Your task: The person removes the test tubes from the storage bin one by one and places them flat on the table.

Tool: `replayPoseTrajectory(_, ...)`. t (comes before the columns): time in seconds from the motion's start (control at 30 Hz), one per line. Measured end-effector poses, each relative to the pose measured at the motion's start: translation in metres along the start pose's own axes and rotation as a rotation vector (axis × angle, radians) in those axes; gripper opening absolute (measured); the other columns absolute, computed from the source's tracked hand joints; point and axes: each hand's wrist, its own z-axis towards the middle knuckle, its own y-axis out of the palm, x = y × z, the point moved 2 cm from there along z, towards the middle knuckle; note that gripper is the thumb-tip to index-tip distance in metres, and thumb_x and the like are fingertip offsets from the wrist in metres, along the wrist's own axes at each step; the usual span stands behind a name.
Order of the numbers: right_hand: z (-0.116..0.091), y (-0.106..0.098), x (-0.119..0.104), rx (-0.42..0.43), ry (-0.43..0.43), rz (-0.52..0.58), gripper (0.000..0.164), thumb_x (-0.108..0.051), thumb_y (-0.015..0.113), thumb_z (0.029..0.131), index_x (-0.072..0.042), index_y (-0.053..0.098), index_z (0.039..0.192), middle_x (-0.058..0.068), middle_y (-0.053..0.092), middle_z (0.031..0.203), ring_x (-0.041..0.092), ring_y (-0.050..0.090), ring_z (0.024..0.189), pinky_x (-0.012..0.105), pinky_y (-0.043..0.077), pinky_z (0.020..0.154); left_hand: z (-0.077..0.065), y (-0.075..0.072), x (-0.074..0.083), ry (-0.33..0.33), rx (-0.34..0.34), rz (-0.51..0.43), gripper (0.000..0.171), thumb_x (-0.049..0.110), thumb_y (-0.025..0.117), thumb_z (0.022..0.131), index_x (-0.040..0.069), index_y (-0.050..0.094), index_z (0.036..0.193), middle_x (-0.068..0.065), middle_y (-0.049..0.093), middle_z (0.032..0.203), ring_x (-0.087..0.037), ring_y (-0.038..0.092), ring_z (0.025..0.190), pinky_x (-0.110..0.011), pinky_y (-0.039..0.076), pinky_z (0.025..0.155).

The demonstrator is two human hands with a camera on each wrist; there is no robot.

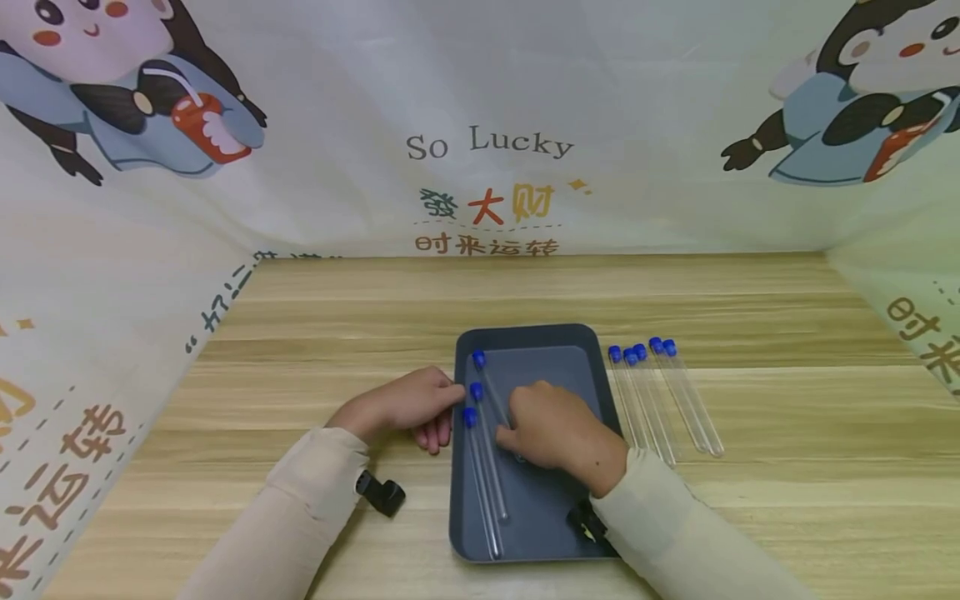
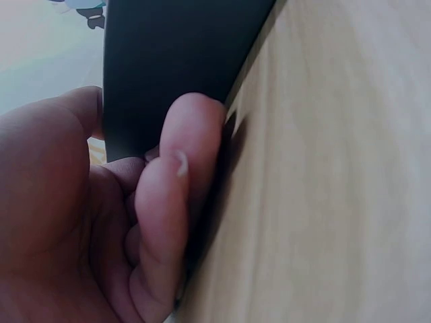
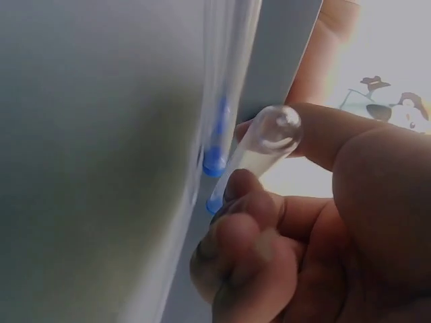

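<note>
Tube [image 3: 256, 151] slants, blue cap [image 1: 479, 358] toward the frame's upper left, pinched near its rounded end by the right hand [image 1: 558, 429].

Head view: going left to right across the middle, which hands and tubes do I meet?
Left hand, the two nearer blue-capped tubes in the tray, right hand, five blue-capped tubes lying outside the tray.

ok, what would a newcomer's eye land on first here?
Probably the dark tray on the wooden table, with three blue-capped clear tubes in its left half and the right hand pinching one. Next, five more such tubes on the wood, right of the tray. Then the big cartoon figures at the backdrop's upper left and right.
</note>
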Motion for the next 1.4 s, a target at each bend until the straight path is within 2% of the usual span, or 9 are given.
replayPoseTrajectory(0.4, -0.012, -0.02, -0.01, 0.053, -0.013, 0.033, 0.049, -0.028, 0.066, 0.091, -0.019, 0.039, 0.051, -0.008, 0.033, 0.048, 0.009, 0.036, 0.042, 0.023, 0.028, 0.042, -0.003, 0.0, 0.0, 0.015, -0.001, -0.012, 0.053, 0.027, 0.037, 0.102, 0.0, 0.067, 0.067, -0.002, 0.063, 0.053, -0.009, 0.06, 0.041, -0.023, 0.051, 0.041)
replayPoseTrajectory(0.63, -0.015, -0.029, -0.011, 0.084, -0.009, 0.005, 0.05, -0.029, 0.067, 0.093, -0.019, 0.039, 0.052, -0.008, 0.031, 0.048, 0.008, 0.034, 0.042, 0.023, 0.026, 0.043, -0.001, -0.001, -0.001, 0.011, 0.002, -0.005, 0.052, 0.027, 0.039, 0.101, 0.0, 0.067, 0.067, -0.002, 0.064, 0.054, -0.01, 0.06, 0.041, -0.024, 0.051, 0.041)
replayPoseTrajectory(1.07, -0.02, -0.04, -0.009, 0.128, 0.0, -0.007, 0.048, -0.031, 0.066, 0.093, -0.018, 0.042, 0.054, -0.007, 0.036, 0.05, 0.01, 0.039, 0.043, 0.023, 0.028, 0.042, -0.002, -0.001, -0.001, 0.01, -0.002, -0.005, 0.052, 0.027, 0.038, 0.102, 0.001, 0.067, 0.067, -0.002, 0.064, 0.055, -0.01, 0.061, 0.042, -0.024, 0.051, 0.041)
replayPoseTrajectory(1.4, -0.019, -0.048, -0.001, 0.153, -0.01, -0.024, 0.049, -0.03, 0.065, 0.093, -0.019, 0.039, 0.053, -0.008, 0.032, 0.049, 0.008, 0.035, 0.043, 0.023, 0.026, 0.044, 0.0, 0.001, -0.001, -0.011, 0.011, 0.003, 0.052, 0.028, 0.039, 0.101, 0.001, 0.067, 0.065, -0.004, 0.064, 0.054, -0.011, 0.061, 0.042, -0.024, 0.05, 0.04)
